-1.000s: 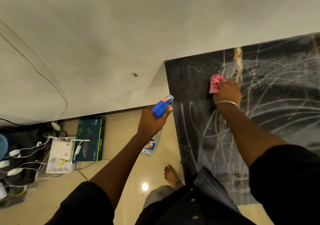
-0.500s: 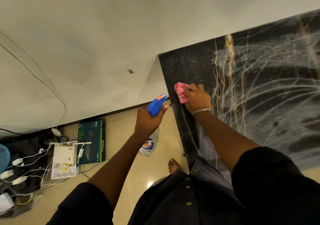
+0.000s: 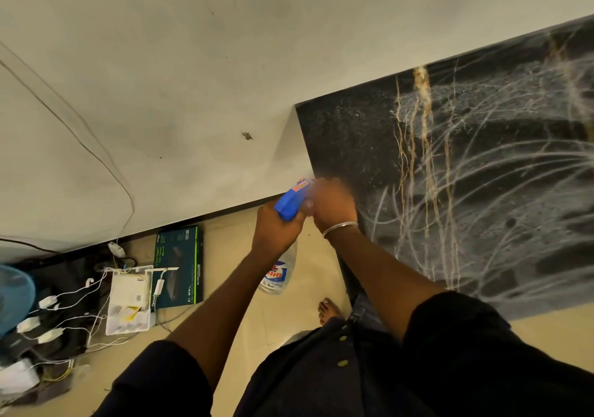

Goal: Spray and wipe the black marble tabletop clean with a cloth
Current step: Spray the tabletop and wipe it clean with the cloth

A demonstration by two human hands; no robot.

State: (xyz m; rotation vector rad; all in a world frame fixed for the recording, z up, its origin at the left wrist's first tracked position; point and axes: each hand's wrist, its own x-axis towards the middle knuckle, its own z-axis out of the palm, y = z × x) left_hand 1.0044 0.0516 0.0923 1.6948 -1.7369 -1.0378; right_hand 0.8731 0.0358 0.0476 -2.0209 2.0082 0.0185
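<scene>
Hands: my left hand (image 3: 276, 223) grips the spray bottle (image 3: 291, 206) | right hand (image 3: 331, 202) blurred, curled at desk (image 3: 353, 146) corner, cloth not discernible | progress: smears remain across desk, wiping unfinished, I judge.

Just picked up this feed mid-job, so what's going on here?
A person is cleaning a black marble tabletop. The left hand grips a spray bottle by its blue head, held over the floor beside the table's edge. The right hand is at the table's near-left edge, right against the bottle and blurred; no cloth shows in it here. Pale wipe streaks cover the marble.
</scene>
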